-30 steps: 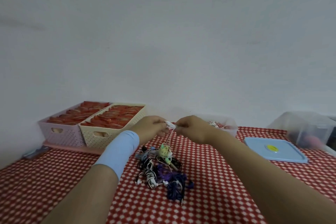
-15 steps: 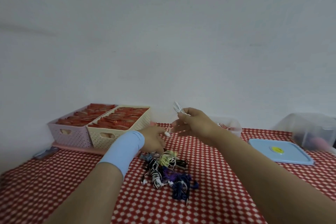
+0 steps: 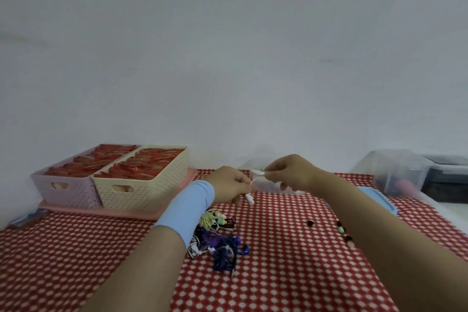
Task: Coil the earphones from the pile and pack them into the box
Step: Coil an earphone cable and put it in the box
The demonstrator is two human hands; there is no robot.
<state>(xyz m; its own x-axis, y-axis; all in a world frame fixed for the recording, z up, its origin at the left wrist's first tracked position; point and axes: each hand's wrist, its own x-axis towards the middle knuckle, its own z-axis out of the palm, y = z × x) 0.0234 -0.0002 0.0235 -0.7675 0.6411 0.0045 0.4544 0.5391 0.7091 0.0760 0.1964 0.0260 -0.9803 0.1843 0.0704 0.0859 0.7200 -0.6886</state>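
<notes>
A pile of tangled earphones [image 3: 217, 240] in yellow, purple, black and dark blue lies on the red checked tablecloth, partly hidden behind my left forearm. Above it I hold a white earphone [image 3: 257, 173] between both hands. My right hand [image 3: 291, 175] pinches its coiled part, and my left hand [image 3: 230, 183] grips the cord, with a white plug [image 3: 249, 198] hanging below. A clear plastic box [image 3: 268, 183] stands just behind my hands, mostly hidden by them.
Two woven baskets, pink [image 3: 63, 185] and cream [image 3: 141, 180], full of red items sit on a pink tray at the left. A blue lid [image 3: 379, 199] and a clear tub [image 3: 395, 172] are at the right. Small loose beads [image 3: 342, 230] lie beside my right forearm.
My right hand has come down from its raised position to the level of my left hand, bringing the white earphone with it. Loose beads now show beside my right forearm.
</notes>
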